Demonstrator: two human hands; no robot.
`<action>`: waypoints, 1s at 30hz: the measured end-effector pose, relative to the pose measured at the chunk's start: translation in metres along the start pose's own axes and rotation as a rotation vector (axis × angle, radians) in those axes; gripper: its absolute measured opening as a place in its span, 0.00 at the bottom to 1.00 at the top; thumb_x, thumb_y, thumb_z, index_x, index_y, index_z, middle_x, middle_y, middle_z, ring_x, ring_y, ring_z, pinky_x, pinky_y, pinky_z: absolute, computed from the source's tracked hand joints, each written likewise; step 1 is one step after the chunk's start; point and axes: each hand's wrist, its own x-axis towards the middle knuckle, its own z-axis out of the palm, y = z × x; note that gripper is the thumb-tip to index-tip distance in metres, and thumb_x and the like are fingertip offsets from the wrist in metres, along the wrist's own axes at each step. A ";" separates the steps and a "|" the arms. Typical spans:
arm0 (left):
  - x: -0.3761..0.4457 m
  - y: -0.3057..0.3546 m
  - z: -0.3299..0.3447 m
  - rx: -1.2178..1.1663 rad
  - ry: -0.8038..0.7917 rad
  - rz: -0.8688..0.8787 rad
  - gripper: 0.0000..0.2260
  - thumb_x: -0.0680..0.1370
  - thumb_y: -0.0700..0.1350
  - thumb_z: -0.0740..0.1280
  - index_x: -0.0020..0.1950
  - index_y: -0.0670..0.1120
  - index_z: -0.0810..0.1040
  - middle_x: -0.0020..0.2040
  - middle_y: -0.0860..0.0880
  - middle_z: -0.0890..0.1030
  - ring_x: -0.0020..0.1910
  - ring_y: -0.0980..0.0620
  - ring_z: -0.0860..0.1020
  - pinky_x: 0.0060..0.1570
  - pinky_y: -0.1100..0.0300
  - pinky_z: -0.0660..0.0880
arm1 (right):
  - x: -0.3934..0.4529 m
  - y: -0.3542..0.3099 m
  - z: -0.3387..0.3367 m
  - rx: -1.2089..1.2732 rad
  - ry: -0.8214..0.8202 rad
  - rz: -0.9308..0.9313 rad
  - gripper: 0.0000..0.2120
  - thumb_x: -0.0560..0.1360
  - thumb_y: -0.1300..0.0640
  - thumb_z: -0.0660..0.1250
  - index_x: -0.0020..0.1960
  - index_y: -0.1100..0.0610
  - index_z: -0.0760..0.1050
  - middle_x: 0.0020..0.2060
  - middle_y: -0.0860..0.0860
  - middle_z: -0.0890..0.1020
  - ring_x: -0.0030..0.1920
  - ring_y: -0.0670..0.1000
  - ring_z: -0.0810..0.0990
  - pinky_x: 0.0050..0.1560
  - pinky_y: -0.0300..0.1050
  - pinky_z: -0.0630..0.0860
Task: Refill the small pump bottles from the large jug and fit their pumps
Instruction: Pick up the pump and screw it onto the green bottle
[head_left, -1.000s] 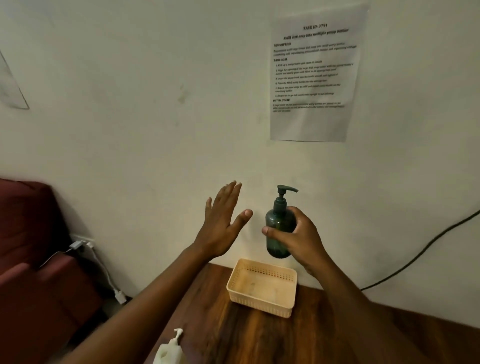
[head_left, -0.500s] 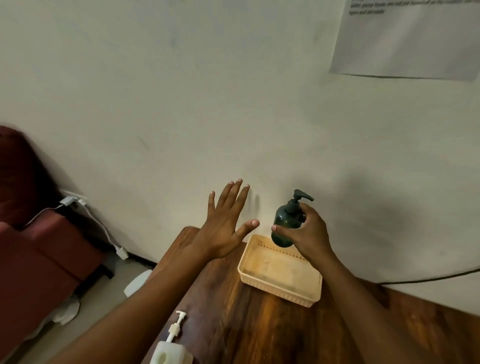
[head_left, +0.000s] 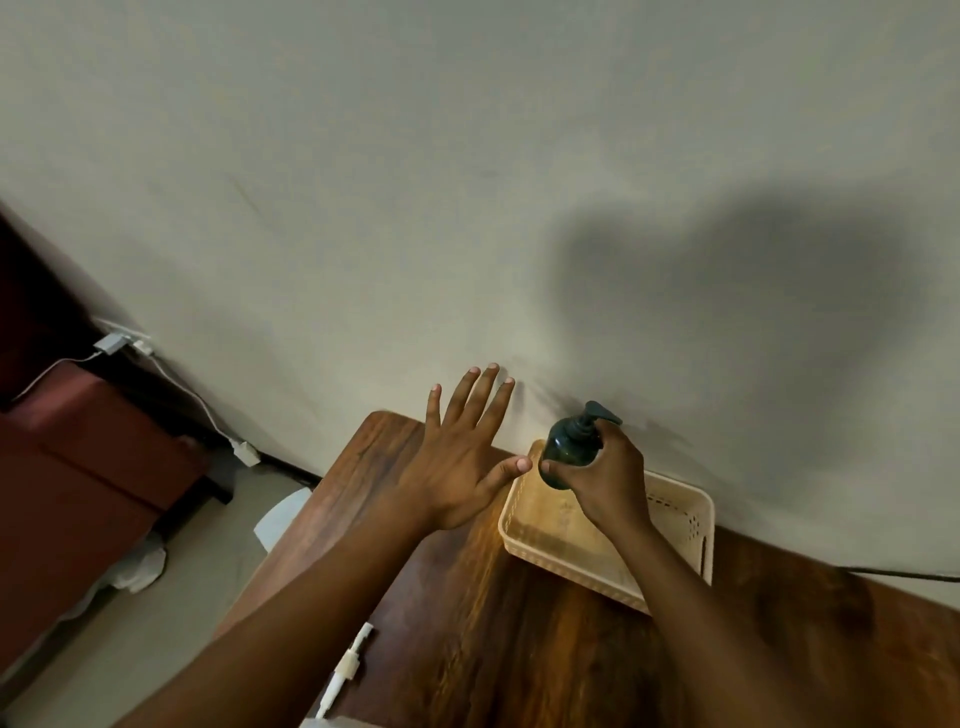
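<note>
Wooden table (head_left: 467, 649): right hand (head_left: 608, 483) hides green bottle's (head_left: 569, 452) base.

The room is dim and warm-toned, with light coming from behind the person, toward 6 o'clock, so a broad soft shadow (head_left: 727, 312) falls on the wall (head_left: 363, 156) toward 2 o'clock and thinner shadows trail past the bottle (head_left: 569, 449) at 3 o'clock. The basket (head_left: 691, 512) floor and the table (head_left: 467, 623) catch a mild amber glow without glare. Wide-angle distortion bends the table edge and the wall line toward the corners, and the picture is slightly soft, blurriest at 6 o'clock.
</note>
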 end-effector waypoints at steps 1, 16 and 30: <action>0.001 -0.003 0.007 -0.010 0.003 -0.001 0.41 0.77 0.73 0.39 0.85 0.54 0.36 0.85 0.51 0.33 0.83 0.50 0.31 0.80 0.35 0.37 | 0.003 0.005 0.008 -0.010 0.009 -0.005 0.36 0.61 0.56 0.84 0.66 0.56 0.75 0.62 0.50 0.79 0.60 0.50 0.77 0.51 0.29 0.67; 0.015 -0.037 0.078 -0.075 0.071 0.033 0.40 0.80 0.72 0.45 0.86 0.53 0.40 0.86 0.50 0.37 0.84 0.51 0.34 0.81 0.36 0.37 | 0.003 0.057 0.074 -0.169 0.171 -0.065 0.38 0.61 0.55 0.84 0.67 0.58 0.74 0.61 0.54 0.79 0.63 0.55 0.77 0.60 0.41 0.71; 0.003 -0.015 0.053 -0.086 0.055 0.012 0.40 0.79 0.72 0.44 0.86 0.54 0.37 0.85 0.51 0.34 0.84 0.52 0.32 0.81 0.38 0.34 | -0.016 0.036 0.037 -0.307 0.046 -0.007 0.51 0.64 0.33 0.76 0.76 0.54 0.58 0.73 0.53 0.65 0.72 0.55 0.66 0.64 0.50 0.73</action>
